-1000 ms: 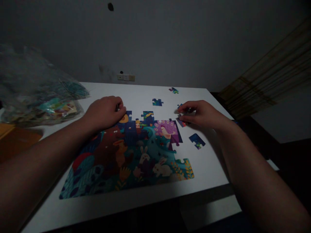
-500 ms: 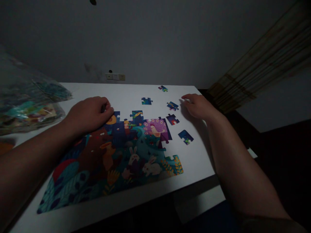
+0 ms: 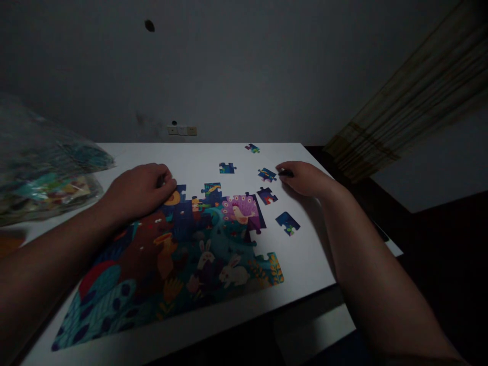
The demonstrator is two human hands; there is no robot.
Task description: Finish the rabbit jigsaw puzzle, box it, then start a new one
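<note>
In the head view, under dim light: on a white table (image 3: 305, 264), a puzzle (image 3: 171, 269) lying flat, mostly joined, toward the near left side. Printed in it, a brown bear (image 3: 142, 246), white rabbits (image 3: 233, 274) and, at the far right part, a purple peacock (image 3: 240, 209). Along the far and right edges, an uneven outline with notches.

Rests the left hand (image 3: 139, 190) at the far left part of the puzzle, with fingers loosely curled and thumb near them — cannot tell of anything held inside.

Has the right hand (image 3: 303, 178) low at the right side of the table, apart from the puzzle, with fingers bent toward the left. Between thumb and fingers, only a dark patch — cannot tell open or closed, nor any grip. Just beside the fingertips, a yellow-striped piece (image 3: 267, 174); cannot tell of contact.

Nearer, a red-marked piece (image 3: 267, 196), then a dark piece (image 3: 285, 221) with a green mark. Farther, a blue piece (image 3: 227, 168) and, near the far table edge, a purple-green piece (image 3: 252, 148).

At left, a clear bag (image 3: 46, 178) with colourful contents. Behind, a grey wall (image 3: 244, 76) with sockets (image 3: 182, 130); at right, a curtain (image 3: 400, 101).
</note>
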